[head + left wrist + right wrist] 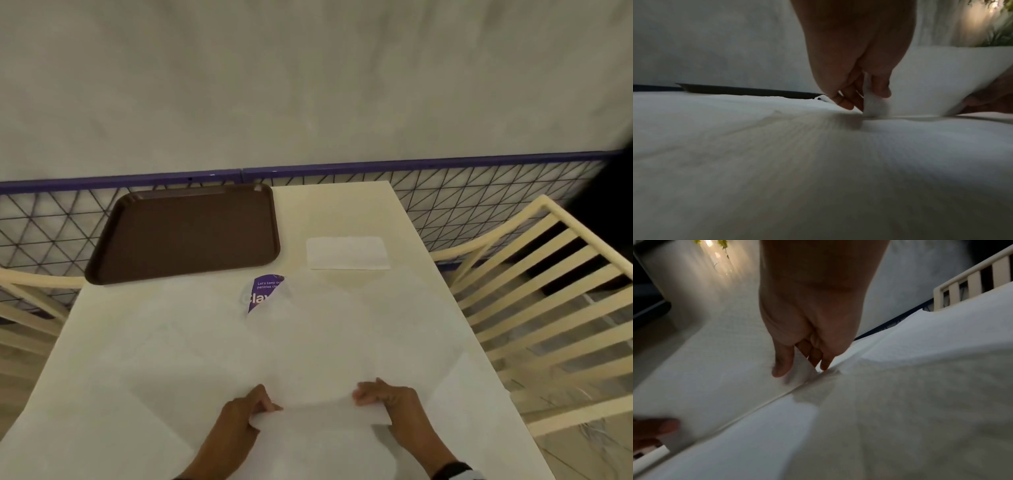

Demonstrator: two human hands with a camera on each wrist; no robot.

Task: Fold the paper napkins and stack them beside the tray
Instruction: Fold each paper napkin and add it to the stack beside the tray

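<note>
Several white paper napkins [191, 342] lie spread flat over the near part of the white table [342, 205]. My left hand [265, 406] pinches the near left corner of one napkin [318, 370] and my right hand [363, 397] pinches its near right corner, lifting that edge off the table. The left wrist view shows the left hand [865, 100] with the napkin corner [875, 105] between thumb and fingers. In the right wrist view the right hand [799, 368] pinches the raised napkin [725, 369]. A folded napkin [347, 253] lies to the right of the brown tray [185, 234].
A purple and white printed sticker [263, 293] peeks out between napkins near the tray. Cream slatted chairs [541, 291] stand at both sides of the table. A black wire mesh fence with a purple rail [445, 164] runs behind the table's far edge.
</note>
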